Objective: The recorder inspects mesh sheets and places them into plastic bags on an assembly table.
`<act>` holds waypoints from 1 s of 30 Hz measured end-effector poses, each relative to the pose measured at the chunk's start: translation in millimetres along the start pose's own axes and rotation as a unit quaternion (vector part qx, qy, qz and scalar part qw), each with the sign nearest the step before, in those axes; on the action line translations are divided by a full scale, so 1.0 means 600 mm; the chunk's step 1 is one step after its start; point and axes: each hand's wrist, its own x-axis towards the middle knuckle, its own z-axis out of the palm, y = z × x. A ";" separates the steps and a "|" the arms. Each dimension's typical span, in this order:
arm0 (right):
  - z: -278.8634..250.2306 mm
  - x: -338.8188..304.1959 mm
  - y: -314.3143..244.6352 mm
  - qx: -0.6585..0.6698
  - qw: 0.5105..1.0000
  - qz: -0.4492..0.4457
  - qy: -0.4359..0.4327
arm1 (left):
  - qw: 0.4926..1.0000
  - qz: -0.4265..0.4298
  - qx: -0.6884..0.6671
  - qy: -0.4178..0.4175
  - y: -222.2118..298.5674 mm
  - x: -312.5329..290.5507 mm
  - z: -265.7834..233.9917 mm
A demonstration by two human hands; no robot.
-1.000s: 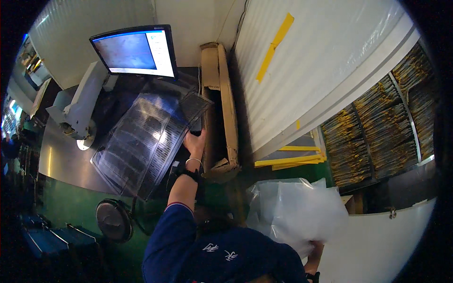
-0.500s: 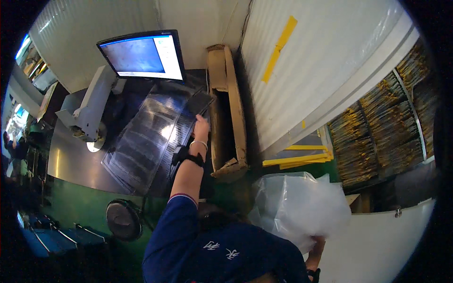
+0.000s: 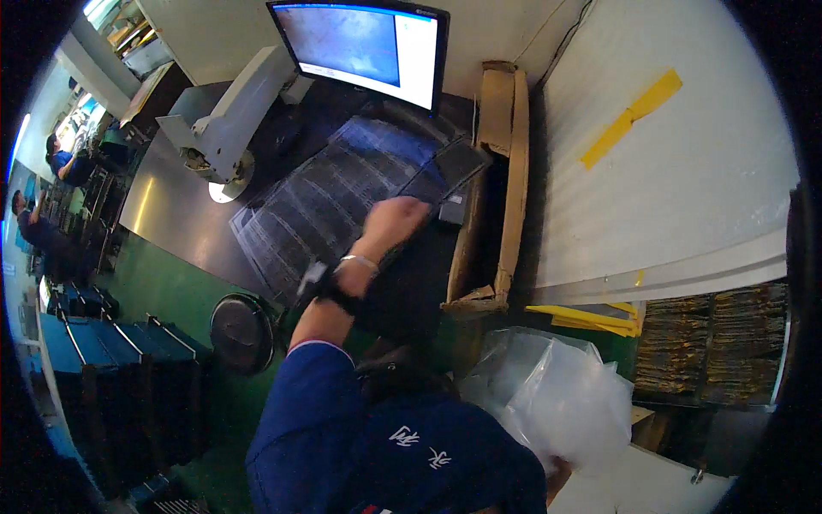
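A dark work table (image 3: 171, 214) fills the upper left of the head view, with green flooring below it. To the right stands a large pale corrugated wall panel (image 3: 685, 197) with a strip of yellow tape (image 3: 629, 120) stuck on it. A monitor (image 3: 364, 47) with a lit bluish screen stands at the back of the table, and a white machine arm (image 3: 227, 124) leans over the table to its left.

Flat on the table, in front of the monitor, lies a big transparent plastic sheet (image 3: 334, 201). It is glossy and ribbed, moulded into rows of small cells, and the dark table shows through it. Its far right corner reaches toward a long open cardboard box (image 3: 501, 171) that stands between the table and the wall panel.

A crumpled clear plastic bag (image 3: 556, 403) bulges at lower right.

The left hand (image 3: 390, 224), blurred, rests on the near right part of the sheet; whether its fingers are spread or pressed cannot be told. The right hand (image 3: 561, 467) is almost wholly hidden behind the bag, and its fingers cannot be seen.
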 end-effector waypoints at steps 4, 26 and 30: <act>0.016 -0.005 -0.001 -0.003 1.000 0.006 0.007 | 0.883 -0.049 0.229 0.406 -0.273 -0.100 -0.083; 0.018 -0.028 0.023 0.054 0.998 -0.023 0.006 | 0.935 -0.065 0.230 0.263 -0.225 -0.180 0.028; 0.039 -0.048 0.004 0.047 0.999 0.009 -0.024 | 0.975 0.134 0.161 0.074 -0.051 -0.094 0.078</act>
